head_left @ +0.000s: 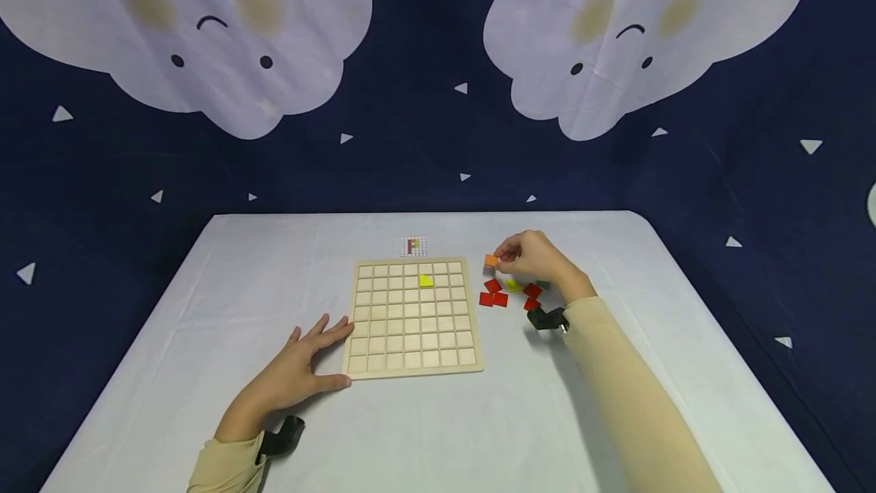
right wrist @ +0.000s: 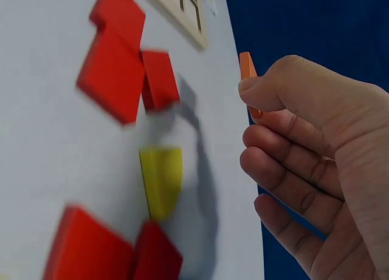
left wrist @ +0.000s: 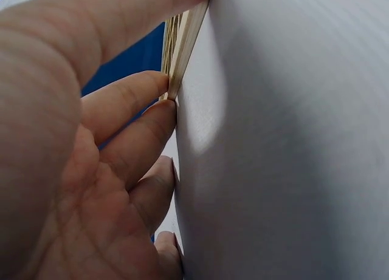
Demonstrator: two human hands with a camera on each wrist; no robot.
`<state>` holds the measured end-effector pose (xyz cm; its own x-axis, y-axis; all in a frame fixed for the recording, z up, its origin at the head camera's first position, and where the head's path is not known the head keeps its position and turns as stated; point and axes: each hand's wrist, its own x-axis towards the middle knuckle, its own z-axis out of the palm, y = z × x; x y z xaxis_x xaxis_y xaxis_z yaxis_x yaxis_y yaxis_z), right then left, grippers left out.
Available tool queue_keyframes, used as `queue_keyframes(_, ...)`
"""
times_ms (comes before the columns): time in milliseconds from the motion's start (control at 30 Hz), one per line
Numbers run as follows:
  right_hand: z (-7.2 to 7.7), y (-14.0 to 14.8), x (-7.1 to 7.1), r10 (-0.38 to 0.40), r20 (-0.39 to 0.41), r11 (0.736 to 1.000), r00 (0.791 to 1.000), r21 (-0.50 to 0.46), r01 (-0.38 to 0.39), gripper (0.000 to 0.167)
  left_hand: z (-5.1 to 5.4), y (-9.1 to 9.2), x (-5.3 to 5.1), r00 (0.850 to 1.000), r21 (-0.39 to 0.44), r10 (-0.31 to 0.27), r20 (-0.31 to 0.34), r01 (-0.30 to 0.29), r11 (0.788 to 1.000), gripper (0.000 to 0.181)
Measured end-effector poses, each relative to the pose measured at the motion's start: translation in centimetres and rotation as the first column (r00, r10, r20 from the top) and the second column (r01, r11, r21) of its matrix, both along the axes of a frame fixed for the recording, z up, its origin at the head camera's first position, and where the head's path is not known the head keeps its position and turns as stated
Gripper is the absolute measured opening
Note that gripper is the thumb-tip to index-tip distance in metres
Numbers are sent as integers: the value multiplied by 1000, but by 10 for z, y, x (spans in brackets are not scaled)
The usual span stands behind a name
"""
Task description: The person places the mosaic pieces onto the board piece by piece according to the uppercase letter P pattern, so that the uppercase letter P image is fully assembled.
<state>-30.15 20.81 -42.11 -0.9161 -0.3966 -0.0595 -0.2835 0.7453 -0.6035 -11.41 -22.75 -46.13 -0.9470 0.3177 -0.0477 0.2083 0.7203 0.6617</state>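
Observation:
An orange tile point(head_left: 491, 260) is pinched between thumb and index finger of my right hand point(head_left: 537, 257), raised above the table just right of the board's far corner. In the right wrist view the orange tile point(right wrist: 248, 73) shows edge-on, its lower part hidden by the thumb. My left hand point(head_left: 294, 371) rests on the table with spread fingers, thumb and fingertips touching the left edge of the wooden grid board point(head_left: 404, 376). One yellow tile point(head_left: 426, 281) with a slanted side lies in the board's upper rows. The left wrist view shows the fingers against the board's side point(left wrist: 188, 43).
Several red tiles point(head_left: 493, 286) lie loose right of the board, with a yellow tile point(head_left: 512, 285) and a green tile point(head_left: 543, 284) among them. A small printed pattern card point(head_left: 414, 246) sits behind the board. A dark cloud-print curtain point(head_left: 424, 158) hangs beyond the table.

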Motion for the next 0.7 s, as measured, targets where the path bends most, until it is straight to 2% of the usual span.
queue_keyframes(367,-2,-46,4,95,18,995,995,-28,-95,19,-4,-2,0,1000,7,-5,9,5,1000,87)
queue_keyframes(567,-1,-78,7,169,-3,985,986,-47,-169,21,-2,-2,0,1000,1,-5,-4,5,1000,87)
queue_keyframes(700,-1,-93,10,185,-23,982,983,-38,-185,20,-1,-1,0,1000,-1,-12,-7,12,1000,87)
